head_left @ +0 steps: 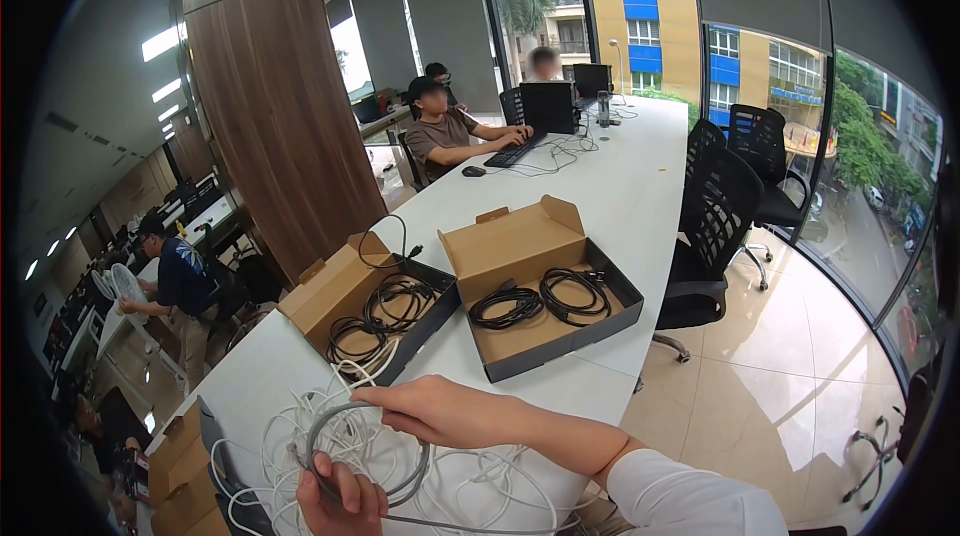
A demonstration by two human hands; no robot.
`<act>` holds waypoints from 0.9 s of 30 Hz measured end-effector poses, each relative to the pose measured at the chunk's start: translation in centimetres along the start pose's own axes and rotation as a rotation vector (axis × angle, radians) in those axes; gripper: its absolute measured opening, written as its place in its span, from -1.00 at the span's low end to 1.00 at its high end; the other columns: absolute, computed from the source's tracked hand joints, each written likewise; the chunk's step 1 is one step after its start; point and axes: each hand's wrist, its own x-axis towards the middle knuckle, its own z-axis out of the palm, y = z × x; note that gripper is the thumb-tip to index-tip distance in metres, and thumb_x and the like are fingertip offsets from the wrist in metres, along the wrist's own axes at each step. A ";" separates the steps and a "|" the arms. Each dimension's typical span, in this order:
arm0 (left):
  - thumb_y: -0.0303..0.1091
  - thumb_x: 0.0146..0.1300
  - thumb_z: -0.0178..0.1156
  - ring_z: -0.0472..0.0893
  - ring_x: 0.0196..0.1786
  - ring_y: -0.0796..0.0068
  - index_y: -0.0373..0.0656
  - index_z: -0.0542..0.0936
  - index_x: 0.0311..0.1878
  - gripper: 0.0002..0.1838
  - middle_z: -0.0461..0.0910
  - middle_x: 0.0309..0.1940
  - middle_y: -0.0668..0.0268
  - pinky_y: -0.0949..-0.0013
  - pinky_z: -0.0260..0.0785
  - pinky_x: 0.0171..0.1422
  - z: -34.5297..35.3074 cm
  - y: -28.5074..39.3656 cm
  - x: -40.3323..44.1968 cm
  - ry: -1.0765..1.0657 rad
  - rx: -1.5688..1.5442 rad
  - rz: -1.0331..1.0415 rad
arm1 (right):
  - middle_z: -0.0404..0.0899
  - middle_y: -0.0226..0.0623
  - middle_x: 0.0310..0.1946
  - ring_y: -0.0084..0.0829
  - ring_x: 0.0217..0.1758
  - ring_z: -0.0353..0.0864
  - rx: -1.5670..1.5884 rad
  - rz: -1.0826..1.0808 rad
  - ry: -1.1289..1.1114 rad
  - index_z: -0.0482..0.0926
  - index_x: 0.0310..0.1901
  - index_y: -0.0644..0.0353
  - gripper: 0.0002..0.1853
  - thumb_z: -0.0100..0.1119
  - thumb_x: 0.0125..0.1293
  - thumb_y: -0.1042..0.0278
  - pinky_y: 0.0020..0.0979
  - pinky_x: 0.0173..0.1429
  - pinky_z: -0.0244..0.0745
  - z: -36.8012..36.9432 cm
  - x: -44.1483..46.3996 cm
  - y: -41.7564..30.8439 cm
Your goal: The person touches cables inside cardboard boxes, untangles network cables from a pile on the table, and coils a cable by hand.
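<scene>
A grey cable [424, 466] is looped into a coil between my two hands, its tail trailing right along the bottom edge. My left hand [342, 498], at the bottom, has its fingers curled around the coil's lower left side. At the top of the loop, my right hand [430, 408] pinches the cable between thumb and fingers. Beneath both hands a loose tangle of white cables [285, 426] spreads over the white table [625, 201]. Beyond them stand two open cardboard boxes, a left box [425, 338] and a right box [565, 341], holding coiled black cables [510, 308].
Another open box [180, 451] lies at the lower left. Across the table a person [440, 131] types at a keyboard [515, 153] near a monitor [550, 108]. Black office chairs [720, 206] line the right side by the windows. A wooden pillar [270, 86] rises behind the left box.
</scene>
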 end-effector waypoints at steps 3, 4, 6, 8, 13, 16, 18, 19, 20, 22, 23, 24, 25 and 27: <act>-0.14 0.49 -0.13 0.14 -0.70 0.63 -0.10 0.42 -0.12 -0.75 0.22 -0.71 0.47 0.50 0.03 -0.60 -0.5 0.3 -0.1 -0.079 -0.035 -0.079 | 0.57 0.07 -0.35 0.04 -0.29 0.58 0.001 -0.019 0.030 0.36 0.21 0.29 -0.61 0.01 0.36 0.49 -0.13 -0.21 0.45 0.2 0.1 0.2; -0.15 0.48 -0.12 0.14 -0.71 0.63 -0.10 0.42 -0.13 -0.75 0.22 -0.72 0.46 0.49 0.04 -0.60 -0.8 0.4 -0.1 -0.096 -0.056 -0.092 | 0.56 0.04 -0.37 0.01 -0.33 0.57 -0.013 -0.049 0.054 0.36 0.23 0.23 -0.60 0.02 0.37 0.46 -0.15 -0.23 0.44 0.5 0.1 0.8; -0.14 0.48 -0.12 0.14 -0.71 0.63 -0.10 0.43 -0.14 -0.75 0.21 -0.72 0.47 0.48 0.04 -0.60 -1.1 0.5 0.1 -0.086 -0.048 -0.111 | 0.56 0.02 -0.37 -0.02 -0.35 0.57 -0.025 -0.080 0.087 0.36 0.26 0.17 -0.59 0.02 0.39 0.43 -0.17 -0.24 0.45 0.8 0.1 1.3; -0.14 0.47 -0.11 0.14 -0.69 0.62 -0.09 0.44 -0.17 -0.75 0.20 -0.72 0.48 0.46 0.05 -0.56 -1.5 0.6 0.1 -0.090 -0.035 -0.132 | 0.57 0.01 -0.33 -0.02 -0.31 0.58 -0.015 -0.082 0.104 0.37 0.25 0.17 -0.60 0.02 0.39 0.43 -0.17 -0.20 0.47 1.0 0.2 1.5; -0.12 0.42 -0.06 0.15 -0.62 0.55 -0.07 0.45 -0.28 -0.75 0.20 -0.67 0.45 0.39 0.12 -0.37 -1.9 0.8 0.0 -0.107 0.063 -0.158 | 0.58 -0.06 -0.26 -0.08 -0.26 0.61 -0.038 -0.124 0.134 0.39 0.24 0.15 -0.59 0.03 0.36 0.50 -0.21 -0.14 0.50 0.9 0.3 1.5; -0.07 0.39 -0.03 0.23 -0.54 0.46 -0.07 0.42 -0.35 -0.70 0.28 -0.60 0.38 0.33 0.17 -0.26 -0.3 0.8 -0.4 -0.017 0.248 -0.117 | 0.58 -0.10 -0.26 -0.14 -0.26 0.62 -0.053 -0.145 0.164 0.41 0.23 0.13 -0.57 0.05 0.32 0.54 -0.24 -0.14 0.51 1.1 0.1 1.5; -0.03 0.40 -0.05 0.39 -0.47 0.37 -0.07 0.41 -0.38 -0.67 0.45 -0.51 0.27 0.32 0.27 -0.21 0.9 1.1 -0.5 -0.025 0.330 -0.100 | 0.59 -0.09 -0.23 -0.13 -0.23 0.62 -0.042 -0.136 0.141 0.42 0.22 0.16 -0.57 0.06 0.30 0.56 -0.24 -0.12 0.51 0.9 0.6 1.4; -0.04 0.40 -0.05 0.42 -0.46 0.35 -0.07 0.42 -0.38 -0.67 0.47 -0.51 0.24 0.32 0.30 -0.20 1.3 1.1 -0.6 -0.025 0.360 -0.095 | 0.59 -0.06 -0.21 -0.10 -0.20 0.62 -0.030 -0.090 0.104 0.42 0.21 0.20 -0.57 0.06 0.29 0.56 -0.23 -0.10 0.51 0.6 0.5 1.0; -0.05 0.41 -0.06 0.45 -0.45 0.33 -0.07 0.43 -0.38 -0.67 0.50 -0.51 0.22 0.32 0.32 -0.19 1.5 1.1 -0.6 -0.029 0.383 -0.104 | 0.59 -0.03 -0.18 -0.06 -0.17 0.62 -0.023 -0.029 0.071 0.42 0.20 0.23 -0.58 0.06 0.28 0.57 -0.22 -0.07 0.51 0.4 0.4 0.8; -0.09 0.46 -0.09 0.36 -0.60 0.51 -0.06 0.46 -0.34 -0.68 0.44 -0.64 0.35 0.44 0.26 -0.37 -0.9 0.7 -0.6 -0.140 0.181 -0.124 | 0.59 -0.06 -0.22 -0.10 -0.20 0.63 -0.020 -0.059 0.089 0.42 0.21 0.20 -0.58 0.06 0.31 0.54 -0.23 -0.10 0.52 0.6 0.5 1.0; -0.10 0.47 -0.10 0.31 -0.64 0.57 -0.05 0.46 -0.34 -0.68 0.41 -0.67 0.39 0.47 0.21 -0.42 -1.2 0.7 -0.7 -0.173 0.083 -0.151 | 0.59 -0.10 -0.25 -0.15 -0.22 0.64 -0.024 -0.096 0.115 0.42 0.22 0.17 -0.58 0.07 0.32 0.52 -0.25 -0.12 0.53 1.0 0.5 1.1; -0.11 0.48 -0.11 0.26 -0.68 0.63 -0.05 0.46 -0.33 -0.69 0.38 -0.70 0.44 0.49 0.17 -0.48 -1.3 0.7 -0.6 -0.203 -0.017 -0.181 | 0.59 -0.13 -0.28 -0.19 -0.24 0.65 -0.026 -0.130 0.140 0.42 0.24 0.13 -0.57 0.07 0.33 0.51 -0.27 -0.15 0.53 1.3 0.4 1.2; -0.12 0.50 -0.13 0.07 -0.75 0.71 -0.04 0.44 -0.31 -0.70 0.22 -0.77 0.54 0.50 -0.02 -0.59 -1.2 0.5 -0.3 -0.248 -0.004 -0.143 | 0.59 -0.10 -0.28 -0.16 -0.26 0.64 -0.048 -0.135 0.131 0.39 0.26 0.15 -0.56 0.07 0.34 0.49 -0.26 -0.15 0.53 1.4 0.4 1.2; -0.15 0.50 -0.14 0.01 -0.75 0.68 -0.03 0.42 -0.30 -0.73 0.13 -0.78 0.55 0.48 -0.06 -0.60 -1.3 0.4 -0.4 -0.181 -0.076 -0.087 | 0.59 -0.09 -0.32 -0.15 -0.30 0.64 -0.020 -0.147 0.181 0.37 0.27 0.12 -0.55 0.07 0.34 0.48 -0.27 -0.16 0.53 2.1 0.5 1.2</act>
